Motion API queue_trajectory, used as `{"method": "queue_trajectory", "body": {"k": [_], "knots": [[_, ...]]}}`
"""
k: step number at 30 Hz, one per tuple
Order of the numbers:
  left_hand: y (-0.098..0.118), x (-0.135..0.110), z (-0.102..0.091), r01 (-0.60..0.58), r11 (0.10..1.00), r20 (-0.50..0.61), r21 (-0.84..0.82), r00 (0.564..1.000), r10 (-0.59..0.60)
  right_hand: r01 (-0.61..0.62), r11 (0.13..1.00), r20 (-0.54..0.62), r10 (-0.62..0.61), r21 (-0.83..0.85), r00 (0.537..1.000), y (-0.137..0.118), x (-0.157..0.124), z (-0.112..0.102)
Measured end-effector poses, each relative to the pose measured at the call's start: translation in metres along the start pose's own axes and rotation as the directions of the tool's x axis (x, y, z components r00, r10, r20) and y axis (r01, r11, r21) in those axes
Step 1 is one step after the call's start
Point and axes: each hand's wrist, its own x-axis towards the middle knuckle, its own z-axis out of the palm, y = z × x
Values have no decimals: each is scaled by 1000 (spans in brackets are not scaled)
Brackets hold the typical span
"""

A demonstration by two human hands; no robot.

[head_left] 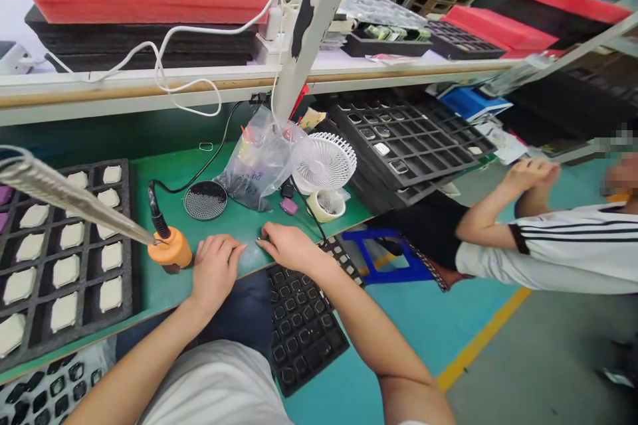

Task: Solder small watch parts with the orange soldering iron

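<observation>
My left hand (215, 272) rests at the front edge of the green table (164, 206), its fingers bent and pressed together, thumb against the forefinger. Whatever lies between those fingertips, if anything, is hidden. Just left of it stands an orange cylinder (172, 249) with a black cord at its top. My right hand (289, 247) is closed, and a small dark piece (260, 239) shows at its thumb and fingertips. A short gap of table separates the two hands. Beyond them lie a round black mesh disc (205, 200) and a clear plastic bag (259, 159).
At left, a black compartment tray (132, 239) holds pale blocks, with a metal flexible tube (74, 196) crossing above. A white fan (326, 163) and tape roll (326, 206) stand behind my right hand. More trays (309, 325) sit below. A co-worker (558, 239) sits at right.
</observation>
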Motion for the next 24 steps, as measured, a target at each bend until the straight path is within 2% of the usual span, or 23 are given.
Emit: {"method": "queue_trajectory", "body": {"k": [6,9,11,13,14,17,19,21,24], "knots": [[-2,10,4,-40,958,-4,283,999,43,43,989,-103,-28,145,994,11,-10,7],[-3,11,6,-54,936,-9,348,998,61,26,980,-185,11,198,983,17,-24,13],[-3,12,7,-64,928,-17,368,997,76,-22,976,-264,81,217,961,26,-37,14],[-3,12,7,-80,923,-21,377,995,95,-119,966,-385,203,230,900,44,-48,8],[-3,12,8,-90,921,-20,379,994,106,-179,954,-458,274,239,846,57,-53,2],[-2,12,8,-117,915,-16,387,991,133,-329,902,-640,431,280,636,102,-61,-22],[-1,11,8,-125,911,-17,393,990,143,-367,881,-691,465,300,553,129,-59,-38],[-1,11,8,-128,910,-22,394,989,149,-375,876,-699,472,303,537,147,-53,-50],[-1,9,6,-131,916,-35,380,987,156,-354,888,-652,456,293,605,154,-42,-55]]}}
